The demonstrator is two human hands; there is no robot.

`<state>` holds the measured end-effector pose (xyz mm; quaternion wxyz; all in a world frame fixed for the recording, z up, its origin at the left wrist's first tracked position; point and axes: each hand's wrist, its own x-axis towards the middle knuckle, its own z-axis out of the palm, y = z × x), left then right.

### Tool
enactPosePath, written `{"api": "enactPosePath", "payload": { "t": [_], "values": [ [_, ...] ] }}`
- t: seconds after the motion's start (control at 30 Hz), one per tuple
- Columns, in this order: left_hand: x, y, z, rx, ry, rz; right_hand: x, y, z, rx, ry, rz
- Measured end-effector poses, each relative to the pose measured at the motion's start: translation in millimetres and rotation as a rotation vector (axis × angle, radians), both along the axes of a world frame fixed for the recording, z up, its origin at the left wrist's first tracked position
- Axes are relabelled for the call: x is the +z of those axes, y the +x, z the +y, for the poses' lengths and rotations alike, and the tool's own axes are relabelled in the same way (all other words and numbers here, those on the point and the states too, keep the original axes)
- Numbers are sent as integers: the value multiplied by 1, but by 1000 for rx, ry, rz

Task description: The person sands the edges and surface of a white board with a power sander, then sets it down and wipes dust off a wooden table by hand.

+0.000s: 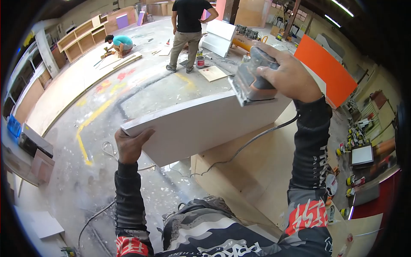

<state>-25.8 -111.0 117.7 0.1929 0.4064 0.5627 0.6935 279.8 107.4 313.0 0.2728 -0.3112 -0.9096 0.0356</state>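
Observation:
My left hand (130,145) is closed round the left end of a white panel (201,124), its thumb lying on the near face. The panel is tilted on edge, its right part over a plywood box (252,165). An electric sander (253,81) is in my right hand (295,76), fingers wrapped over its top. Its flat base is right at the panel's upper edge, towards the right end. From the sander's rear a dark cord (252,139) runs past my right wrist and down across the box.
A person in black (190,21) stands ahead; another (120,44) crouches by long boards at the left. Behind the sander are an orange panel (323,70) and an orange compressor tank (244,43). Several cans line the right side. A paint can (200,62) stands on the floor.

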Motion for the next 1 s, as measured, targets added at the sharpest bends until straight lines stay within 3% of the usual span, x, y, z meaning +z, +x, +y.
{"api": "enactPosePath", "payload": {
  "t": [0.57, 0.67, 0.77, 1.0],
  "values": [
    [-36, -27, -22, 67, 99, -87, -2, 111, 120, -460, 13, -98],
    [-35, -27, -22, 37, 107, -83, -6, 144, 158, -387, 100, -102],
    [-34, -24, -22, 32, 113, -98, -7, 162, 179, -394, 27, -88],
    [-24, -21, -18, 40, 138, -83, -2, 130, 142, -337, 85, -82]
  ]
}}
